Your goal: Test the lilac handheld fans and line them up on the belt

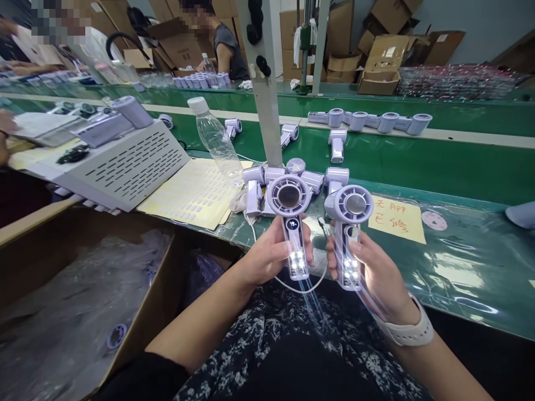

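Note:
My left hand (267,250) is closed around the handle of a lilac handheld fan (289,196), held upright with its round head on top. A small lit display and several bright white lights show on its handle. In my right hand (378,267) is a second lilac handheld fan (354,205), also upright, its lower lights glowing and my thumb on the handle's front. Just behind these two, several more lilac fans (253,189) stand or lie close together at the table edge. A white cable (303,291) loops below my hands.
A clear plastic bottle (217,136) leans by a metal post (263,83). Left are a slotted grey box (125,164), a yellow label sheet (188,189) and an open carton (163,267). A handwritten note (397,218) lies right. Fans (388,122) line the green conveyor; people work beyond.

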Available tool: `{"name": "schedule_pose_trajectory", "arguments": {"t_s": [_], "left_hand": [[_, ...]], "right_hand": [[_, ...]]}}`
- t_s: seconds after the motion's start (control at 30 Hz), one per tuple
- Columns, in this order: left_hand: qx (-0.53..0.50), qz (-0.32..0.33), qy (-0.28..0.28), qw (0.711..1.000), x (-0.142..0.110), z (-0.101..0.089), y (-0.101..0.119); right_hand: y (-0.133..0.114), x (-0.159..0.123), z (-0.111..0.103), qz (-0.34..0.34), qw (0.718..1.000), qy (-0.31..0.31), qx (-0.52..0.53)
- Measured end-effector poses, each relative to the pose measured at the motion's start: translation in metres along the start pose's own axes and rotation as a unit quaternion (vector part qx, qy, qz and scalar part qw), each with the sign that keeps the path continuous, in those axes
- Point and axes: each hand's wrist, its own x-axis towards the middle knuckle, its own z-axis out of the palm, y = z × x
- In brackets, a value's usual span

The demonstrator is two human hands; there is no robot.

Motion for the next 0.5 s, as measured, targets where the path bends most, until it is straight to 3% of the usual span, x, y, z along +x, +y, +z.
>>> {"name": "schedule_pose_trajectory", "arguments": {"t_s": [0.2,0.5], "left_hand": [[-0.032,0.021,0.000,0.999,0.0007,-0.0063,-0.0027],[0.100,0.034,-0.016,0.994,0.0017,-0.0071,-0.0085]], "right_hand": [[0.0012,-0.0017,0.0002,0.012,1.000,-0.002,0.017],[0.0071,-0.0020,-0.0054,-0.018,1.000,0.013,0.013]]}}
